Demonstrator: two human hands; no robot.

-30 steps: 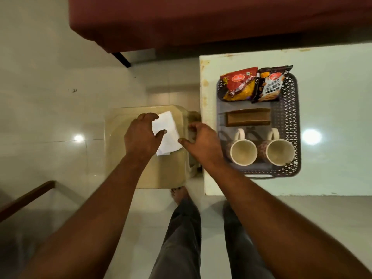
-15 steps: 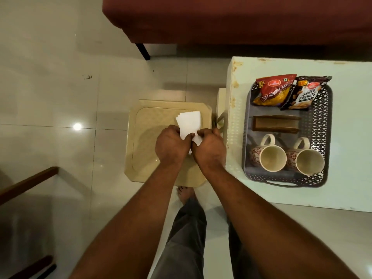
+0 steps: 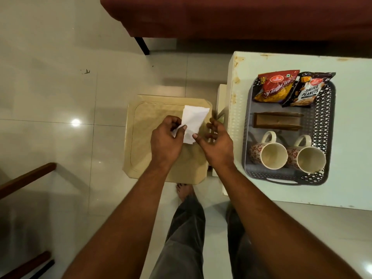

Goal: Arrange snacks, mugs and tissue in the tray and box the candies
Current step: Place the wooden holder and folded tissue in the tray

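Observation:
My left hand (image 3: pixel 167 139) pinches a folded white tissue (image 3: pixel 192 122) between thumb and fingers, held above a beige plastic stool (image 3: pixel 141 158). My right hand (image 3: pixel 216 144) hovers just right of the tissue with fingers loosely spread; its thumb tip is near the tissue's lower edge. On the white table (image 3: pixel 352 127) sits a grey perforated tray (image 3: pixel 249 109). The tray holds a red snack packet (image 3: pixel 274 85), a black salted-peanuts packet (image 3: pixel 309 89), a brown wooden holder (image 3: pixel 277 123), and two patterned mugs (image 3: pixel 270 153) (image 3: pixel 309 159) lying with mouths toward me.
A dark red sofa (image 3: pixel 241 17) spans the top, with a black leg (image 3: pixel 142 45) on the tiled floor. A wooden rail (image 3: pixel 26 178) angles in at lower left. My legs and a bare foot (image 3: pixel 184 191) are below the stool.
My hands were together on the tissue half a second ago; now my right hand has come off it and opened to the right. The left hand keeps the tissue.

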